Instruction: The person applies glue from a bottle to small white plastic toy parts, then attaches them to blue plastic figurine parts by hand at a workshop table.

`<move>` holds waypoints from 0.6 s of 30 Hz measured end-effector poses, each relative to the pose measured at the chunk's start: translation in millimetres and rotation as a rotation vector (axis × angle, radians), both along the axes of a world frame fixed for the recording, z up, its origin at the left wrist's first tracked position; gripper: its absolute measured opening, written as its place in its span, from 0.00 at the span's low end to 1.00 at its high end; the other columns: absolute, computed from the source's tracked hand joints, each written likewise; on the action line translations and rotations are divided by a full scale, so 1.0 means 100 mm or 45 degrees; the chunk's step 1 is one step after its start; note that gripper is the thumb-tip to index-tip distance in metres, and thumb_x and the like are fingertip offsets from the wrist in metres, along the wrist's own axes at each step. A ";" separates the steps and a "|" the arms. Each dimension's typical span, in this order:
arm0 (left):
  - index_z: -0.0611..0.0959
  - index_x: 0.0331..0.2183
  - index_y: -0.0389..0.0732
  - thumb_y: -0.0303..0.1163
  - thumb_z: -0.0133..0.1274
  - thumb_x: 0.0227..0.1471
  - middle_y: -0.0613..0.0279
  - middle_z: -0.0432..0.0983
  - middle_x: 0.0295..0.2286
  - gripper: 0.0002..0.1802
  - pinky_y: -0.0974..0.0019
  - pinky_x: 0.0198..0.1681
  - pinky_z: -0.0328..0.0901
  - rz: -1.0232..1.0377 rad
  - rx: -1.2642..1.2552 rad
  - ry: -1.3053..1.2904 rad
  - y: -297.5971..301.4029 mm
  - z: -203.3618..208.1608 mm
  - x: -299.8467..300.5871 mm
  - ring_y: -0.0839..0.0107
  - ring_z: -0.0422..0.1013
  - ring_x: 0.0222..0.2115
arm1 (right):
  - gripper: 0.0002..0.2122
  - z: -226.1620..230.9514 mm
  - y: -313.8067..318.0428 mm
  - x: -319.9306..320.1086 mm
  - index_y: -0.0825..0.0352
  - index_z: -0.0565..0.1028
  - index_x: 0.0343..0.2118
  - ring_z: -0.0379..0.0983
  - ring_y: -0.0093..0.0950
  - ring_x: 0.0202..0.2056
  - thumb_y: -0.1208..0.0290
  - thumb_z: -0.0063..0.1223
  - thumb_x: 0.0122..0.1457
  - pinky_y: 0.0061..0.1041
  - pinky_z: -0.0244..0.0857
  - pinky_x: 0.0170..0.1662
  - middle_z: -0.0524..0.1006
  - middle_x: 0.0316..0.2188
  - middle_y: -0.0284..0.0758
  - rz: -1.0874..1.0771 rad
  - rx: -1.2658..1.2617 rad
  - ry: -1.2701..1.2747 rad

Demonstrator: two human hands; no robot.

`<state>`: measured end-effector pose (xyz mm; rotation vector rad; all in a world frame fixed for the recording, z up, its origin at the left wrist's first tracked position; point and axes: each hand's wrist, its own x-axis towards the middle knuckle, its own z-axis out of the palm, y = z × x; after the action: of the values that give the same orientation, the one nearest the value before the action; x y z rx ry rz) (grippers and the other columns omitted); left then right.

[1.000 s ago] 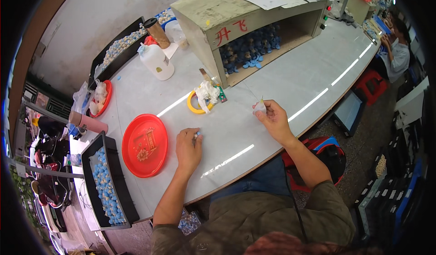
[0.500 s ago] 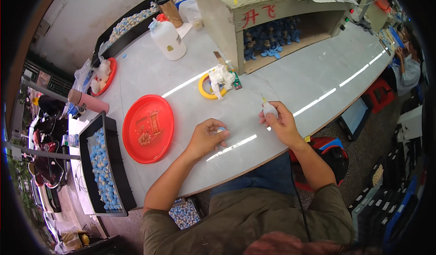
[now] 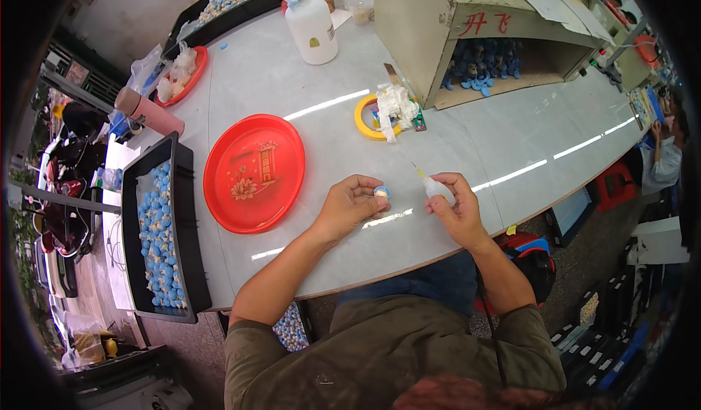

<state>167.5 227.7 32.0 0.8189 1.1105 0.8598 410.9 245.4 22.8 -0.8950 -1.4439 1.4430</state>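
Between the thumb and fingers of my left hand (image 3: 347,207) is a small blue-and-cream piece (image 3: 382,192). My right hand (image 3: 461,213) grips a small white squeeze bottle (image 3: 437,189) whose thin needle tip points up and to the left. That tip is apart from the piece, a short way above and to its right. Both hands are over the grey tabletop near its front edge. A red round tray (image 3: 254,173) with printed decoration lies left of my left hand, with nothing on it.
Left of the tray stands a black bin (image 3: 191,249) of blue-and-cream pieces (image 3: 162,227). Beyond my hands are a yellow tape roll (image 3: 363,121) with crumpled white tissue (image 3: 396,109), a white bottle (image 3: 312,34) and a box-shaped cabinet (image 3: 416,27) holding blue pieces. A pink flask (image 3: 157,116) stands far left.
The whole view has shifted. My hands have come closer together, and the piece in my left hand now shows more plainly. The bottle in my right hand tilts further left.
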 end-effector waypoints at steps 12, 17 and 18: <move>0.73 0.47 0.30 0.24 0.58 0.51 0.55 0.75 0.39 0.21 0.72 0.40 0.71 -0.044 -0.039 -0.063 -0.04 -0.04 -0.02 0.69 0.76 0.38 | 0.14 0.01 -0.09 -0.12 0.73 0.73 0.43 0.69 0.19 0.30 0.78 0.54 0.52 0.19 0.63 0.34 0.74 0.31 0.34 -0.071 0.402 -0.065; 0.74 0.46 0.29 0.23 0.58 0.51 0.56 0.76 0.37 0.20 0.73 0.38 0.71 -0.136 0.019 -0.018 -0.04 -0.05 -0.02 0.71 0.76 0.37 | 0.16 -0.03 -0.03 -0.15 0.73 0.75 0.42 0.68 0.26 0.21 0.80 0.56 0.48 0.22 0.60 0.26 0.73 0.21 0.38 -0.046 0.728 -0.145; 0.74 0.46 0.29 0.23 0.58 0.51 0.57 0.76 0.37 0.20 0.73 0.38 0.70 -0.148 -0.009 -0.004 -0.04 -0.05 -0.01 0.72 0.76 0.36 | 0.16 -0.04 -0.02 -0.16 0.73 0.75 0.42 0.68 0.26 0.21 0.80 0.56 0.48 0.22 0.60 0.26 0.73 0.21 0.38 -0.056 0.722 -0.148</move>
<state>166.2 223.9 26.8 0.8675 1.0519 0.7596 395.1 243.1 18.6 -0.6474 -1.7813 0.8794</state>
